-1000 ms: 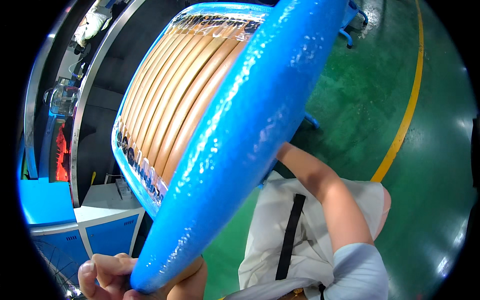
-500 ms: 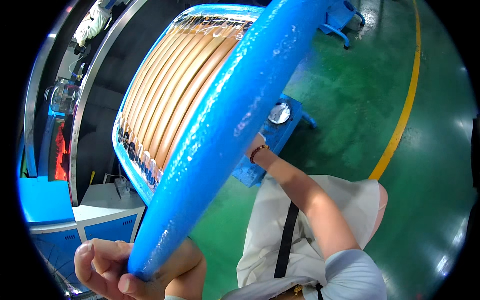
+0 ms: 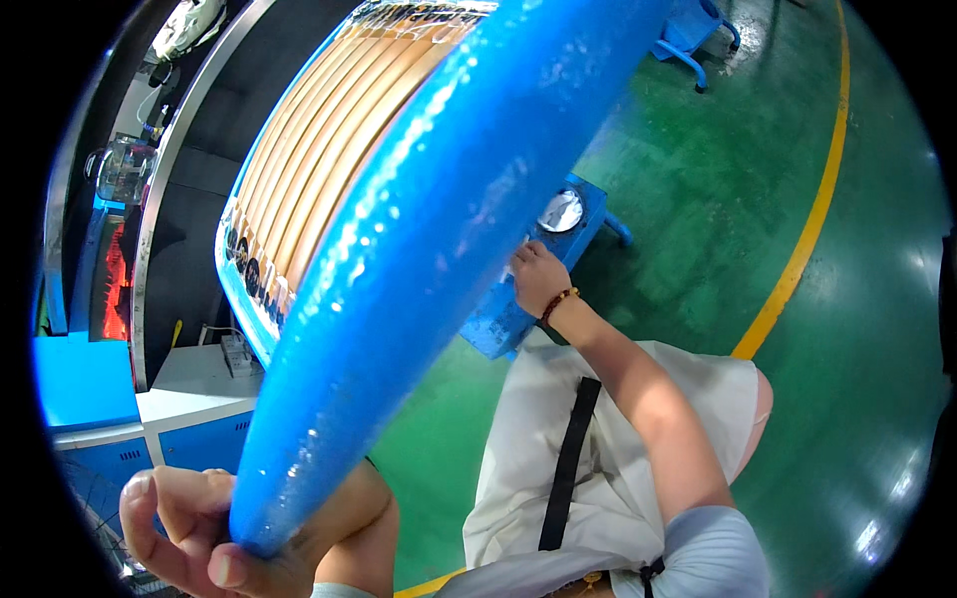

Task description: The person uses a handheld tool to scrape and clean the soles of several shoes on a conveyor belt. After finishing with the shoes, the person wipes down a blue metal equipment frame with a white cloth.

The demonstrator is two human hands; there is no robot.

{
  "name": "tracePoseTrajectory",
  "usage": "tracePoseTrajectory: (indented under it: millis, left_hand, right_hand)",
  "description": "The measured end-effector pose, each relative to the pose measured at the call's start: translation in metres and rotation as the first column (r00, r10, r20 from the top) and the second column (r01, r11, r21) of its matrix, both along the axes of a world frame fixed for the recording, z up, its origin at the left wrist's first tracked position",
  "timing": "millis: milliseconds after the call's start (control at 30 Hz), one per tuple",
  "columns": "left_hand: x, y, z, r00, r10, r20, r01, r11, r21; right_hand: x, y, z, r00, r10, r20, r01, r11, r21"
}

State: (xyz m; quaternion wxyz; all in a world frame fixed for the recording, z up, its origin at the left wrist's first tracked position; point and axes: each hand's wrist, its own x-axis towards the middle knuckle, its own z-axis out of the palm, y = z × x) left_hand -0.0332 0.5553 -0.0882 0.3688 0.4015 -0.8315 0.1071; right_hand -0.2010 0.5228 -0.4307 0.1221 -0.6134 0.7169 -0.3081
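A large, glossy blue thick-rimmed frame (image 3: pixel 439 209) fills the middle, with a row of tan slats or tubes (image 3: pixel 339 130) across its inside. What looks like clear film covers their ends. My left hand (image 3: pixel 249 543) is closed round the frame's lower-left corner, thumb and fingers on either side of the rim. My right hand (image 3: pixel 538 278) is on the far side of the rim, by a small blue stand (image 3: pixel 498 324). Its fingers are bent and drawn together; what they hold, if anything, is hidden. Beside it on the stand sits a round silvery dish (image 3: pixel 561 211).
A white-topped cabinet with blue doors (image 3: pixel 199 384) stands at the left, bearing a power strip (image 3: pixel 237 354). Above it are a curved metal-edged dark panel (image 3: pixel 189 189) and a clear jug (image 3: pixel 127 169). Another blue stand (image 3: pixel 690 35) is at the far right, before a yellow floor line (image 3: pixel 812 234).
My right hand has come out from behind the blue rim and now shows beside the stand. The frame and my left hand sit slightly farther left in the picture.
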Motion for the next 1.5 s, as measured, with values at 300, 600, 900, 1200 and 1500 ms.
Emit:
tracePoseTrajectory:
  millis: [300,600,900,1200,1500]
  left_hand:
    - [-0.005,0.006,0.003,0.997,-0.029,-0.075,0.03,0.999,0.017]
    - [-0.017,0.003,0.002,0.999,0.036,-0.015,-0.037,0.997,-0.07]
    - [-0.007,-0.002,0.001,1.0,0.01,-0.019,-0.01,1.0,-0.014]
    - [-0.015,0.0,0.0,0.994,0.095,0.048,-0.091,0.993,-0.075]
    - [-0.009,-0.007,0.001,0.998,0.065,-0.005,-0.065,0.996,-0.063]
  right_hand:
    - [-0.011,-0.015,0.018,0.968,0.189,-0.163,-0.162,0.973,0.164]
    - [-0.008,-0.057,0.001,0.976,-0.21,-0.059,0.207,0.977,-0.06]
    - [-0.037,0.009,-0.035,0.974,-0.013,-0.226,0.012,1.0,-0.006]
    - [-0.028,-0.038,-0.019,0.981,-0.036,-0.192,0.016,0.994,-0.106]
    - [-0.025,0.005,-0.025,0.994,-0.089,-0.062,0.073,0.973,-0.221]
